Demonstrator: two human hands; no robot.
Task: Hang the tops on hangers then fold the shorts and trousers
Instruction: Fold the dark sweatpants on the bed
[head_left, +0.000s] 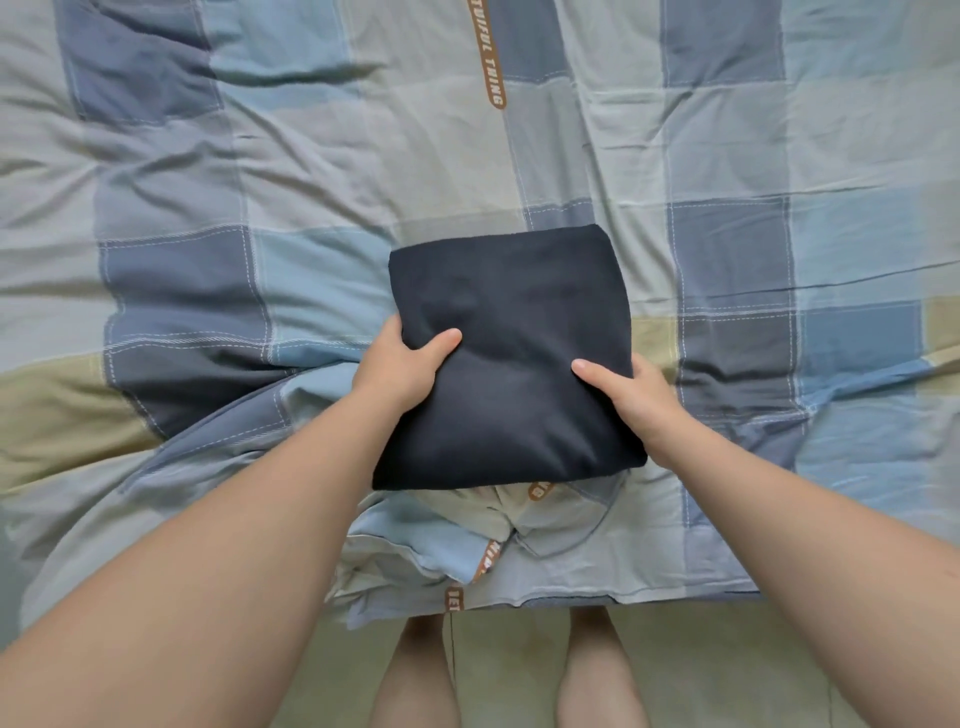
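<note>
Folded garment (511, 358): dark navy, folded into a compact, roughly square packet, at centre frame, slightly below the middle. Shorts or trousers: cannot tell from the fold. Its far edge lies over the bedding. Whether the near edge is lifted or resting cannot be judged.

Left hand (397, 371): grips the packet's left edge about midway along. Its thumb (441, 343) lies flat on top and points toward frame centre. The other fingers are tucked beneath the cloth, out of sight.

Right hand (631, 397): grips the right edge, a little nearer the bottom of the frame than the left hand. Its thumb (592, 371) is on top and the remaining fingers are hidden under the packet. Both forearms are bare and enter from the lower corners.

Duvet cover (311, 182): a plaid of pale blue, slate, grey and olive. It fills the upper three quarters of the frame, creased, and bunches just below the packet. A brown strip (488, 57) with white lettering runs down at top centre.

Floor (519, 670): pale, along the bottom edge, with two bare legs (415, 675) standing on it.
</note>
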